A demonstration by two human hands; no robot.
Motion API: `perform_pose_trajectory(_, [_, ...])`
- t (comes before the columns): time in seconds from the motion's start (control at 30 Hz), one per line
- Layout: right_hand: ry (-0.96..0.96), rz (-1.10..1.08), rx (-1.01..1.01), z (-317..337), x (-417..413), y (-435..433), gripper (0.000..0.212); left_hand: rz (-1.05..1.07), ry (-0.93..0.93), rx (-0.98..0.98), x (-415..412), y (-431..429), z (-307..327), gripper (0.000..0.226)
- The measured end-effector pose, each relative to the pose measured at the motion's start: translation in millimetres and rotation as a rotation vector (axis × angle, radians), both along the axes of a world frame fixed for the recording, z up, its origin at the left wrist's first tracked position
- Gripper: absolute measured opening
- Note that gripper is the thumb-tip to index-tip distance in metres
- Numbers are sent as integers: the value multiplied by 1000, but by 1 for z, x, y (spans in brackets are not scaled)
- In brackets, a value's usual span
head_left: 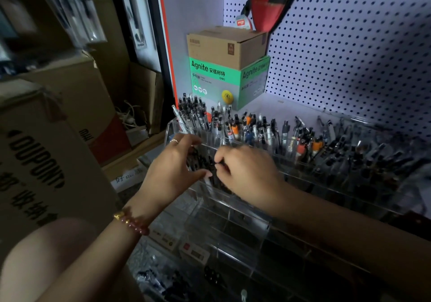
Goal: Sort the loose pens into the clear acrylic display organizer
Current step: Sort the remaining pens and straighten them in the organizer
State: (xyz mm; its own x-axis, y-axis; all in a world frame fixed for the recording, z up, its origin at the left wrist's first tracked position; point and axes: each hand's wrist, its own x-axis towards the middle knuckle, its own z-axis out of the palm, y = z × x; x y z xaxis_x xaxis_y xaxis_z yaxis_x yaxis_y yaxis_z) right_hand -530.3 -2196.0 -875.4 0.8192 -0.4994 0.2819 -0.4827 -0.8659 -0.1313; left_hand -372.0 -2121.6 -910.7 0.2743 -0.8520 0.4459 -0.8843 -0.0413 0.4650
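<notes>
While your two hands meet over the middle tier of the clear acrylic organizer (235,228), the dark-capped pens (201,159) stand bunched in the compartment between them. Your left hand (172,168) brackets that bunch from the left: its fingers curve over the top and its thumb lies straight along a pale pen (208,183) at the compartment's front wall, but you cannot tell whether they actually grip. Your right hand (247,171) has its fingers curled, with the tips pinching the dark-capped pens from the right; motion blur hides how many. Behind your hands, the back-row pens (193,114) stand upright in the rear tier. A green box (210,77) with a cardboard box (224,45) on top sits against the pegboard (349,45).
</notes>
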Motion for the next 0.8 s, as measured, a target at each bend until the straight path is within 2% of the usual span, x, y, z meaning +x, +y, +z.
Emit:
perform_pose_trajectory(0.17, [-299, 14, -16, 55, -16, -13, 14, -111, -8, -164, -4, -15, 45, 36])
perform_pose_trajectory(0.3, [-445, -20, -84, 100, -36, -46, 16, -189, 17, -248, -26, -43, 80, 20])
perform_pose_trajectory(0.43, [-549, -29, 65, 128, -68, -105, 19, -264, -12, -276, -58, -86, 100, 15])
perform_pose_trajectory(0.6, [-239, -51, 355, 125, -123, -176, 15, -358, 21, -210, -97, -142, 101, 5])
perform_pose_trajectory(0.7, [54, -150, 361, 92, -148, -217, 19, -400, 0, -140, -118, -165, 102, 7])
perform_pose_trajectory(0.8, [419, -230, 364, 58, -162, -239, 38, -421, -18, -104, -133, -179, 96, 8])
